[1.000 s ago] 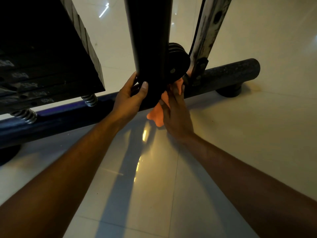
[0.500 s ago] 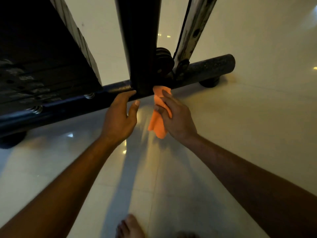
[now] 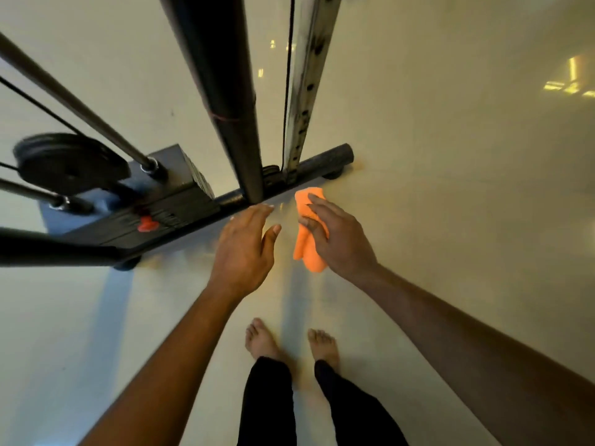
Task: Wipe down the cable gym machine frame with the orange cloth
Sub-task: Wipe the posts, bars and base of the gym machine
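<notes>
Right hand (image 3: 338, 239) gripping the orange cloth (image 3: 308, 233) just beside the black upright post (image 3: 225, 101), left hand (image 3: 244, 249) spread, holding nothing, bare feet (image 3: 262, 341) on pale floor (image 3: 450, 188)

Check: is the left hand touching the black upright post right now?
Apart. The head view shows the left hand open, fingers spread, with pale floor visible between its fingertips and the black upright post.

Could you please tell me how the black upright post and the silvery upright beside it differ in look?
The black upright post is thick, dark and smooth; the silvery upright is slimmer, pale and worn. The silvery upright carries a row of holes down its face, while the black post shows none. A thin dark cable runs between them, close to the silvery upright. Both rise from the same black base tube on the floor.
</notes>
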### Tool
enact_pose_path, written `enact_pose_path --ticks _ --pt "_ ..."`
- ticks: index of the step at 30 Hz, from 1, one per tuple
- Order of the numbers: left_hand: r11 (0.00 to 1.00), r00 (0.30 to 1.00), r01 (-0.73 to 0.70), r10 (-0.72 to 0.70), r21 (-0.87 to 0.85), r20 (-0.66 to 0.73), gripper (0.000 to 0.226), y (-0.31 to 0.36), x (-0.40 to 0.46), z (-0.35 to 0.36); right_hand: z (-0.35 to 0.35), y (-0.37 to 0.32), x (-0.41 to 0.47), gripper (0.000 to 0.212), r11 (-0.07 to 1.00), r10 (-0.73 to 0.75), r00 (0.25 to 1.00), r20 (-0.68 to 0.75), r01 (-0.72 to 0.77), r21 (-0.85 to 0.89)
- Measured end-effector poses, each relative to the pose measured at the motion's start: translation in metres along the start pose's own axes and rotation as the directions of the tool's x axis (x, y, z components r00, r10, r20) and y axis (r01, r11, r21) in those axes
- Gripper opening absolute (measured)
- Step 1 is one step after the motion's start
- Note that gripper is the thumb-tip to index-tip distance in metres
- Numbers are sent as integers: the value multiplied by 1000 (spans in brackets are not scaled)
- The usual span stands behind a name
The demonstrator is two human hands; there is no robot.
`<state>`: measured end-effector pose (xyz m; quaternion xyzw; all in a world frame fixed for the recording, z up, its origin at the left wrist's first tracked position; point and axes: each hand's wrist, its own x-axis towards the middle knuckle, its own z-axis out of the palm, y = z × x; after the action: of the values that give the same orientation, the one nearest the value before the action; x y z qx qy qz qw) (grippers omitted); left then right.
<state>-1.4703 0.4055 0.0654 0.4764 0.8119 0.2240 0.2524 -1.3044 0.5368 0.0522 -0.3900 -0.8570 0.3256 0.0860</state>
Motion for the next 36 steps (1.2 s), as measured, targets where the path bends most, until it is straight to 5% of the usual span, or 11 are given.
enact_pose_path --ticks 13,24,36 --pt "968 975 -218 209 126 78 51 256 -37 -143 -285 -90 -96 43 981 184 967 -174 -169 95" --pt "918 932 -358 341 172 123 51 441 -62 -92 -432 -1 -196 42 968 249 911 -328 -239 72" --pt "876 890 -454 436 166 133 49 528 34 -30 -528 98 -166 39 964 258 912 -318 -264 27"
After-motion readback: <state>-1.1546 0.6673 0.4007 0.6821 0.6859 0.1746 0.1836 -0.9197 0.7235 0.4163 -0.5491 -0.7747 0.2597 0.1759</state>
